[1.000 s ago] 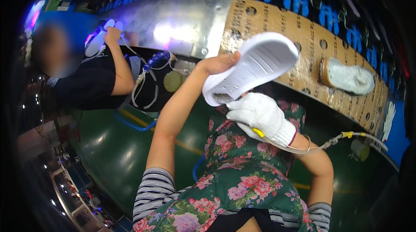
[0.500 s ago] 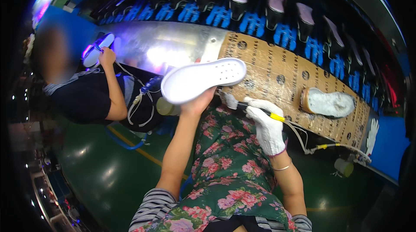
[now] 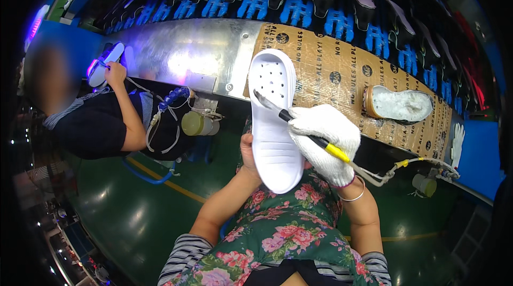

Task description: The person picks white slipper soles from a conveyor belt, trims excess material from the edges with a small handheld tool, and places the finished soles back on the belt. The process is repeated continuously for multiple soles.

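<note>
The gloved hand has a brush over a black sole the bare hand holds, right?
Almost: the head view shows a white sole, not a black one. The gloved right hand has a brush over it, and the bare left hand holds it.

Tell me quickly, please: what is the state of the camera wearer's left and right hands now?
Left hand: bare, closed on the white shoe sole.
Right hand: gloved, closed around the hose-connected brush.

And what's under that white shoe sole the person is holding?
The bare left hand supports the white sole from below, partly showing past its edge. The sole hides the rest of that hand and its own far side.
</note>
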A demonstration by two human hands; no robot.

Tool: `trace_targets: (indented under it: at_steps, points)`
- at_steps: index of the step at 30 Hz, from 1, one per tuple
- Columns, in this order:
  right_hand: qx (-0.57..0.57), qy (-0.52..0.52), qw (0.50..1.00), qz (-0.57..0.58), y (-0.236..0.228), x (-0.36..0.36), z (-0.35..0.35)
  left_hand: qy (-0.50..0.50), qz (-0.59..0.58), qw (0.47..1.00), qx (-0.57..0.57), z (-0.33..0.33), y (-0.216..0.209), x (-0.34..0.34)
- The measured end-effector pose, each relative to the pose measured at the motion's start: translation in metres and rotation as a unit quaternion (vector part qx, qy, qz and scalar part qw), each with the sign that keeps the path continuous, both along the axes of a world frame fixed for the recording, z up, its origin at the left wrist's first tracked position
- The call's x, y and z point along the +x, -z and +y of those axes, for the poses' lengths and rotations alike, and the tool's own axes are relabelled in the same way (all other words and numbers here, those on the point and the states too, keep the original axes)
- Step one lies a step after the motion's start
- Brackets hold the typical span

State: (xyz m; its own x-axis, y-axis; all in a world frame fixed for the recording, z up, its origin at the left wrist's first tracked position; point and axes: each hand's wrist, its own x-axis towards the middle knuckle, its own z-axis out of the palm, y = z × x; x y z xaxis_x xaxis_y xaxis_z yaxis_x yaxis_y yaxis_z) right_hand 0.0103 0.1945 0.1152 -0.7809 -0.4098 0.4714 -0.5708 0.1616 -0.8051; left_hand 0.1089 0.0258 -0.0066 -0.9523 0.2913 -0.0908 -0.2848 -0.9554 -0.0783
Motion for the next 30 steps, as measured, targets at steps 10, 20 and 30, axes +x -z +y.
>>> trace_targets:
  at_steps: [10, 20, 30]
  points:
    - [0.088, 0.025, 0.976, 0.199, -0.001, -0.015, -0.01, -0.041, -0.067, 0.983, -0.164, 0.04, 0.001, 0.0]
    - [0.03, 0.005, 0.991, 0.131, 0.008, -0.007, -0.007, -0.066, -0.099, 0.958, -0.262, 0.032, 0.005, 0.004]
    - [-0.015, -0.048, 0.996, 0.073, 0.018, -0.004, -0.003, -0.103, -0.014, 0.98, -0.168, 0.012, 0.036, -0.006]
